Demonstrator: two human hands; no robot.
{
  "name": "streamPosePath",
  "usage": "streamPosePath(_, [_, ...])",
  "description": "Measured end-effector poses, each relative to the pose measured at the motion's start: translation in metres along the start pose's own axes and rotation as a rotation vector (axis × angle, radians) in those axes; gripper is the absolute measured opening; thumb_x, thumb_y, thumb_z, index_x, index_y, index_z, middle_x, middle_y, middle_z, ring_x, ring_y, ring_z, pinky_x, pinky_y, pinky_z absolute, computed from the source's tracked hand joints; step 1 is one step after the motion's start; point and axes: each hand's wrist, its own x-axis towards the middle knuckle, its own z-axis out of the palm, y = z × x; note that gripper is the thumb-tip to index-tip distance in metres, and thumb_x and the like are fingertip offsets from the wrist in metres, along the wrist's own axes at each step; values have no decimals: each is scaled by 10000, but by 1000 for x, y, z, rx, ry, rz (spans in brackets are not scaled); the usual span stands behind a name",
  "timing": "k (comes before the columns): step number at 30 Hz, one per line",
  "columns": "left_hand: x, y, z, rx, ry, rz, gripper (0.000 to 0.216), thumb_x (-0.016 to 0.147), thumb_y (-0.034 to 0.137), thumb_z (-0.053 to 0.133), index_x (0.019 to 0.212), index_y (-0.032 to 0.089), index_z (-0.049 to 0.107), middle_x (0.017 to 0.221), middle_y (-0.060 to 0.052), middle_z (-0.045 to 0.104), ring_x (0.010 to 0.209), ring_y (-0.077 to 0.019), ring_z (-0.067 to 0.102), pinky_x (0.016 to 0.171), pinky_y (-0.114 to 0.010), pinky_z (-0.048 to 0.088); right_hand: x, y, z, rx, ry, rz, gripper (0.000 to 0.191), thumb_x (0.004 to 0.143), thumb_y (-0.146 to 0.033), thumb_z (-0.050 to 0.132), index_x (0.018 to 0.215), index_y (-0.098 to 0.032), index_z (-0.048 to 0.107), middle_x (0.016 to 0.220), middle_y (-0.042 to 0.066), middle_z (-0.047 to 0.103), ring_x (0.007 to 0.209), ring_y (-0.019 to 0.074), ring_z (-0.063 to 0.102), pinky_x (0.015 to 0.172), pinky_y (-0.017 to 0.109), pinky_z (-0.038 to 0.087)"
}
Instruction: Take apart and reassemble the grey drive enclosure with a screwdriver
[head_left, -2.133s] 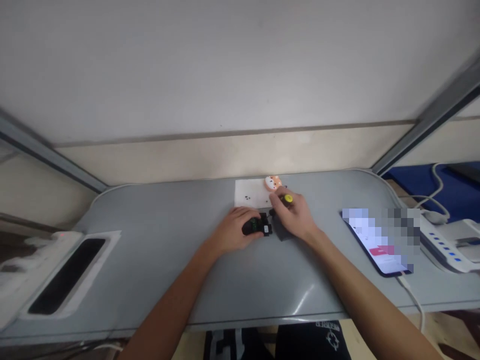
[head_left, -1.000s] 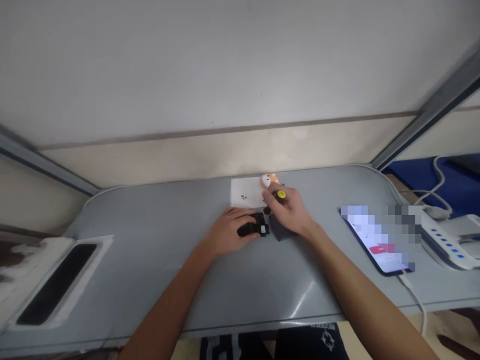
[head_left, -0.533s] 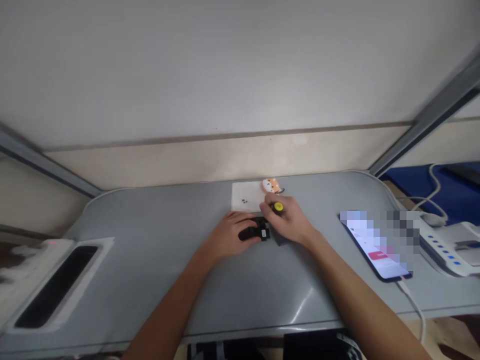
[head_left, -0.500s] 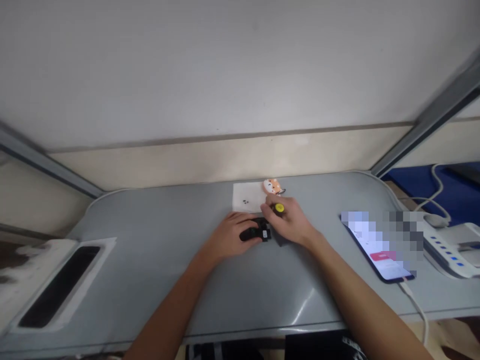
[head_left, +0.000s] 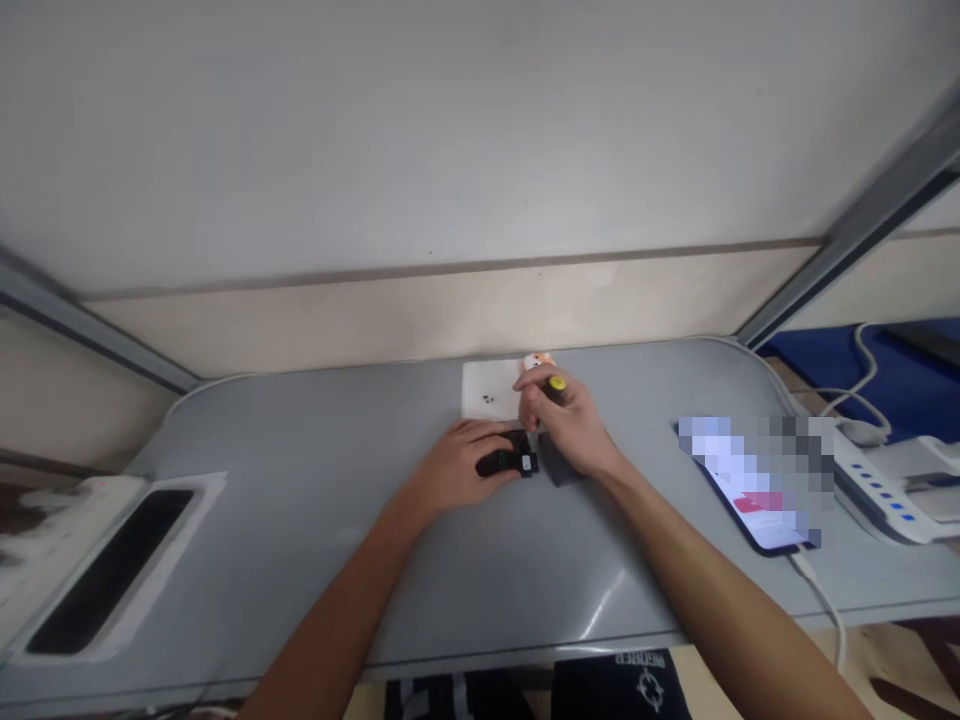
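Observation:
My left hand (head_left: 463, 465) is closed around a small black device (head_left: 499, 462) on the desk, its fingers over the far side and thumb along the near side. A small white label shows on the device's right part. In my right hand (head_left: 566, 425) is a screwdriver (head_left: 556, 386), gripped upright, with its yellow-capped handle end pointing up. The screwdriver's tip comes down near the device; whether it touches cannot be made out. A dark flat piece (head_left: 556, 466) lies partly under my right hand. Just beyond, several tiny dark screws (head_left: 488, 399) rest on a white paper square (head_left: 474, 376).
An orange-and-white animal-face item (head_left: 537, 360) sits behind my right hand. To the right lie a lit phone (head_left: 750, 500) with a cable and a white power strip (head_left: 885, 495). A black slab on white paper (head_left: 112, 570) occupies the left of the grey desk (head_left: 315, 470).
My right hand has lifted and shifted slightly away from me with the screwdriver, its fingers loosened and repositioned on the handle. The left hand stays on the device. The view has shifted slightly.

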Motion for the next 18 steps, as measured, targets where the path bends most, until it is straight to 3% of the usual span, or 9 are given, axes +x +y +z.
streamPosePath(3, [0, 0, 0, -8, -3, -9, 178, 889, 332, 801, 1042, 254, 755, 1286, -50, 750, 1166, -249, 708, 1061, -446, 528, 1, 6, 1, 105, -6, -8, 367, 944, -602, 651, 1019, -242, 654, 624, -61, 445, 548, 121, 396, 557, 293, 337])
streamPosePath(7, [0, 0, 0, 0, -2, -17, 190, 886, 342, 801, 1049, 255, 756, 1295, -53, 745, 1176, -255, 701, 1081, -459, 520, 3, 2, 2, 252, -33, 28, 480, 1005, -668, 462, 1090, -240, 662, 696, -19, 484, 631, 155, 453, 630, 320, 402])
streamPosePath(9, [0, 1, 0, 2, 2, -15, 189, 888, 347, 801, 1047, 253, 759, 1282, -56, 749, 1171, -252, 703, 1080, -453, 524, 2, -1, 2, 262, -27, 41, 425, 984, -644, 534, 964, -234, 641, 746, -1, 527, 682, 159, 500, 674, 323, 433])
streamPosePath(12, [0, 1, 0, -8, -10, -12, 197, 887, 340, 807, 1056, 252, 759, 1299, -56, 743, 1191, -252, 699, 1089, -448, 519, 1, 0, 1, 231, 4, 42, 435, 918, -618, 673, 821, -239, 483, 830, 5, 596, 723, 151, 563, 698, 314, 451])
streamPosePath(15, [0, -1, 1, -11, -21, -23, 206, 891, 340, 803, 1075, 259, 758, 1310, -57, 740, 1201, -258, 697, 1090, -456, 520, 2, 3, 1, 197, 56, 49, 503, 890, -653, 692, 829, -262, 381, 685, -50, 510, 577, 128, 474, 593, 291, 401])
streamPosePath(18, [0, -3, 1, -10, -12, -21, 201, 894, 347, 796, 1072, 258, 763, 1305, -62, 742, 1187, -262, 704, 1074, -463, 533, 5, 3, 1, 235, 53, 42, 475, 924, -730, 568, 912, -259, 506, 658, -47, 428, 574, 136, 424, 582, 301, 406])
